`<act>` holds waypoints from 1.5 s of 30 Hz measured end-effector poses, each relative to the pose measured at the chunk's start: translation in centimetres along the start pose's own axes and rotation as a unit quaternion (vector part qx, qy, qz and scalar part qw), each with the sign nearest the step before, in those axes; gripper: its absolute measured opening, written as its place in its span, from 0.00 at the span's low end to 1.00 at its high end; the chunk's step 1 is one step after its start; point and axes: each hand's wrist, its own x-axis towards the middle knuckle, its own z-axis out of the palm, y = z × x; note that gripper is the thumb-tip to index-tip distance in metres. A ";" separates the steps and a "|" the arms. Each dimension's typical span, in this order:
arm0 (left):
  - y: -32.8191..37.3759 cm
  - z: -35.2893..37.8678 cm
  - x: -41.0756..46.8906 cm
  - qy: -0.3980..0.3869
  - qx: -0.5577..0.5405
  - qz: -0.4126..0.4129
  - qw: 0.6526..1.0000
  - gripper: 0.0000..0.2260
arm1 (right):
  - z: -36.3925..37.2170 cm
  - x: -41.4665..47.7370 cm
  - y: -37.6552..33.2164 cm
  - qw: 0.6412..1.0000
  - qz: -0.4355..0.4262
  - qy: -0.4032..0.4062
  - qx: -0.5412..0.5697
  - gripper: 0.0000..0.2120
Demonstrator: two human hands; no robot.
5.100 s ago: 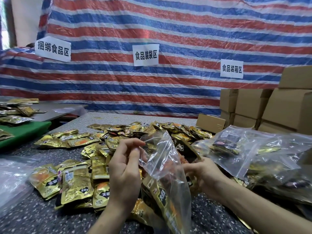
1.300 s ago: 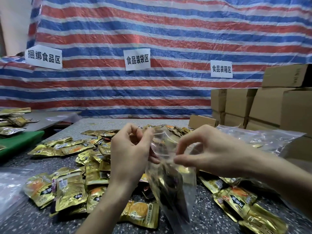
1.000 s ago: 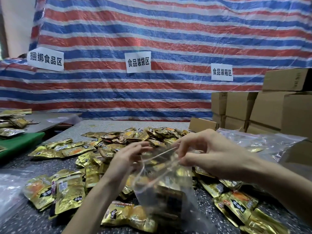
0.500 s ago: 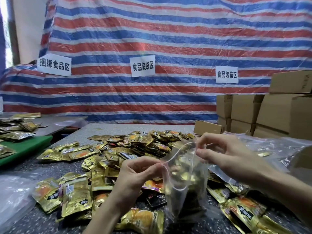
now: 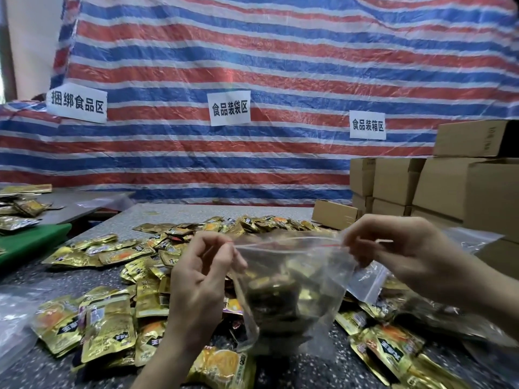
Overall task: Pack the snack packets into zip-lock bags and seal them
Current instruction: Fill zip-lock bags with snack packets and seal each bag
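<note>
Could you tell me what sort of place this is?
Probably a small food-packing workshop: loose snack packets cover the table, cardboard boxes are stacked at right, and paper signs mark stations on a striped tarp.

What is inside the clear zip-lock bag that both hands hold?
The zip-lock bag holds several gold snack packets bunched low down. Their number is unclear, because they overlap and the plastic glares.

Loose gold packets (image 5: 112, 327) crowd table (image 5: 179, 211) left & front; cardboard boxes (image 5: 449, 189) block right; bare strip at far edge by striped tarp (image 5: 280, 66) is free.
</note>
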 end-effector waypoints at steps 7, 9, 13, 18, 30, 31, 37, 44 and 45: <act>0.9 0.6 0.1 0.031 -0.022 0.035 0.999 0.06 | -0.9 1.2 0.4 0.986 -0.107 0.091 0.093 0.13; 0.8 0.9 0.0 0.032 -0.016 0.029 0.999 0.07 | -0.5 1.2 0.9 0.988 -0.118 0.096 0.028 0.13; 0.0 1.5 -0.9 0.019 -0.012 -0.043 0.999 0.08 | 0.6 0.6 1.9 0.994 -0.065 0.087 -0.034 0.19; 0.6 1.9 -1.4 -0.015 0.011 -0.032 0.999 0.05 | 0.7 1.0 0.3 0.994 0.000 0.073 -0.085 0.11; 2.1 1.3 -1.2 -0.031 0.067 0.082 0.994 0.03 | 4.7 8.0 -4.6 0.981 -0.088 -0.151 0.081 0.05; 2.1 1.2 -1.2 -0.028 0.072 0.090 0.993 0.03 | 4.8 8.1 -4.6 0.980 -0.088 -0.155 0.086 0.04; 2.2 1.1 -1.2 -0.017 0.088 0.095 0.992 0.05 | 4.9 7.8 -4.9 0.977 -0.127 -0.172 0.004 0.03; 2.1 1.2 -1.3 -0.034 0.083 0.071 0.993 0.04 | 5.5 6.9 -5.0 0.971 -0.129 -0.161 -0.119 0.01; 2.2 1.2 -1.3 -0.037 0.092 0.084 0.992 0.04 | 5.5 6.8 -5.1 0.971 -0.128 -0.160 -0.123 0.01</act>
